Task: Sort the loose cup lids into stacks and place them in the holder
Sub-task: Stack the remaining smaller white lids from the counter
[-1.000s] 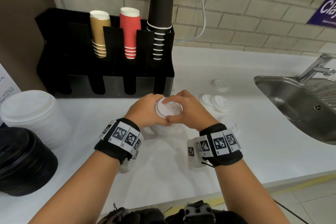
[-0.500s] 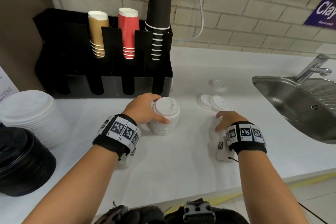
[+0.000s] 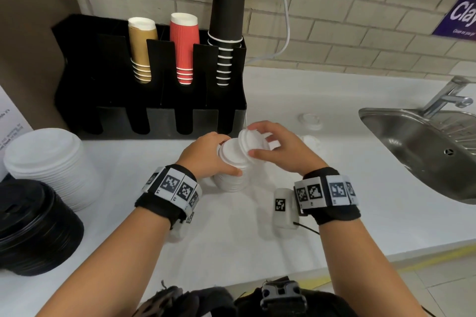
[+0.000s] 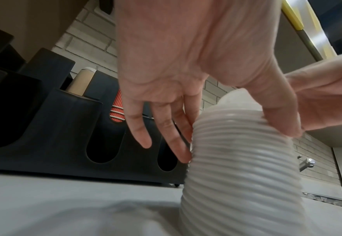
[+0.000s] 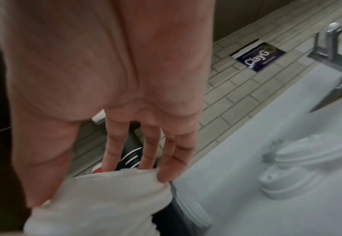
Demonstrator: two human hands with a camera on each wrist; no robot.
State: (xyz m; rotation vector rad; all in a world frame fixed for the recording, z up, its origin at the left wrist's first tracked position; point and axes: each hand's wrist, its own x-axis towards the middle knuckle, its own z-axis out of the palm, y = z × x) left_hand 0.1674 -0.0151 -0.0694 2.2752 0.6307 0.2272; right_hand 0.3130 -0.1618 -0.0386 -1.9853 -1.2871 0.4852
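While the stack of white lids (image 3: pixel 231 170) stands on the white desk (image 3: pixel 231 234) just in front of the black holder (image 3: pixel 154 100), it is held at its side by the left hand (image 3: pixel 206 159), whose grip is curled round it. A single white lid (image 3: pixel 251 145) is pinched, tilted, at the top of the stack by the right hand (image 3: pixel 280 154). More loose lids (image 5: pixel 299 161) are seen nearby on the desk
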